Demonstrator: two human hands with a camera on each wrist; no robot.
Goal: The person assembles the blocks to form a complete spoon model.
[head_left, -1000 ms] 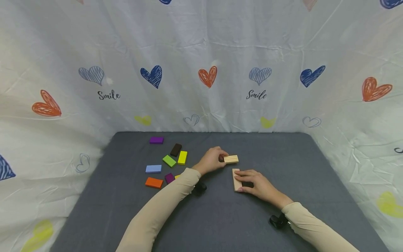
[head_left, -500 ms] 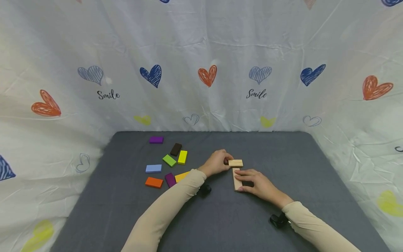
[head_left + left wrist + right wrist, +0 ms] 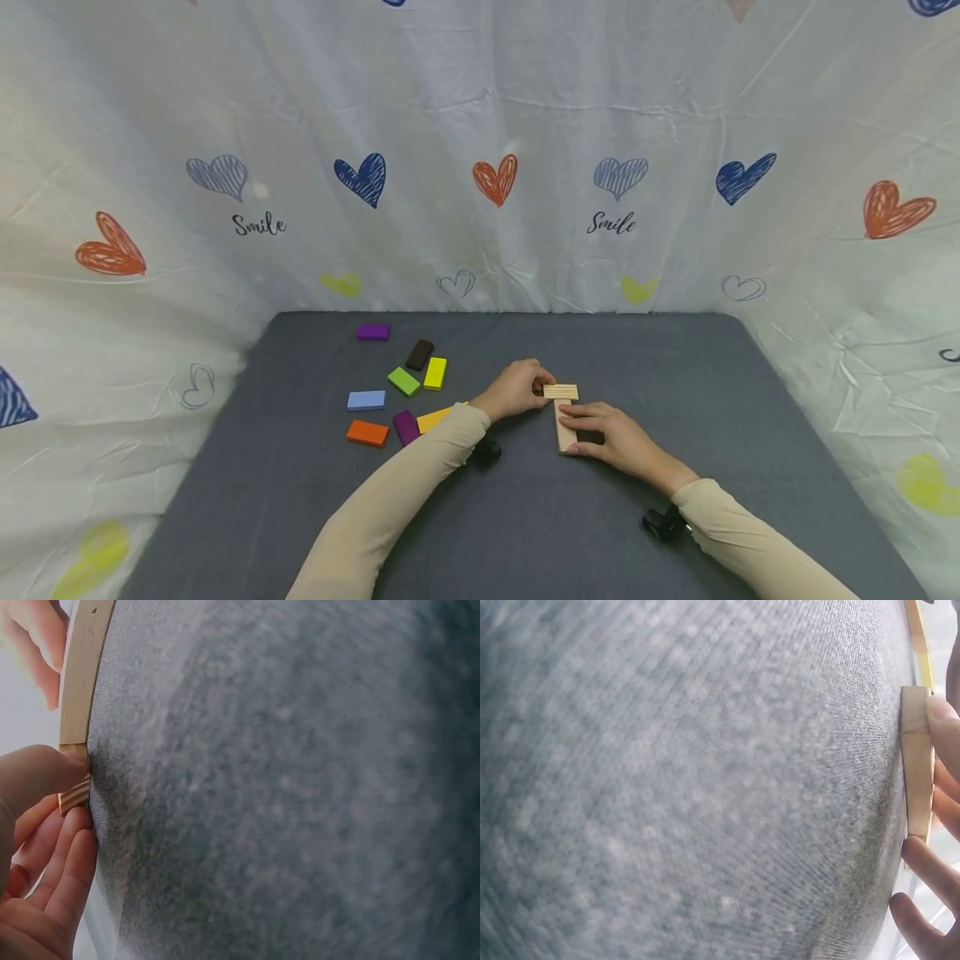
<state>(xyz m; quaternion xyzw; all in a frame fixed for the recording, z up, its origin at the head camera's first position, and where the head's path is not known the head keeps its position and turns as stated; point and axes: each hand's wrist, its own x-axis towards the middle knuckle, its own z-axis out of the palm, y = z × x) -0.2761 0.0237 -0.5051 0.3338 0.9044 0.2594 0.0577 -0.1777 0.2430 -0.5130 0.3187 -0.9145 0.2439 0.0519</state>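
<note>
Nearest are two forearms in beige sleeves (image 3: 757,533), each with a small dark device (image 3: 662,527) at the wrist, reaching over a grey worktop (image 3: 675,375).

The right hand (image 3: 615,440) spans a plain wooden block (image 3: 565,436) from its right side. Its thumb is at the block's near end and its fingertips are towards the far end, the gap between them only as wide as the grip needs. The block lies flat on the worktop, pointing away from the person, just left of the palm.

A little farther off, the left hand (image 3: 513,390) comes in from the left, thumb and fingers drawn close together, pinching the left end of a striped wooden block (image 3: 561,392). The rest of this block sticks out to the right of the fingertips. It lies crosswise at the far end of the plain block, and the two appear to touch, forming a T.

Left of the left hand are loose coloured blocks. From near to far: orange (image 3: 367,432), purple (image 3: 406,427) beside amber (image 3: 433,420), which the left sleeve partly covers, then light blue, green, yellow, dark brown and another purple.

Behind hangs a white sheet (image 3: 480,100) printed with hearts and "Smile".
</note>
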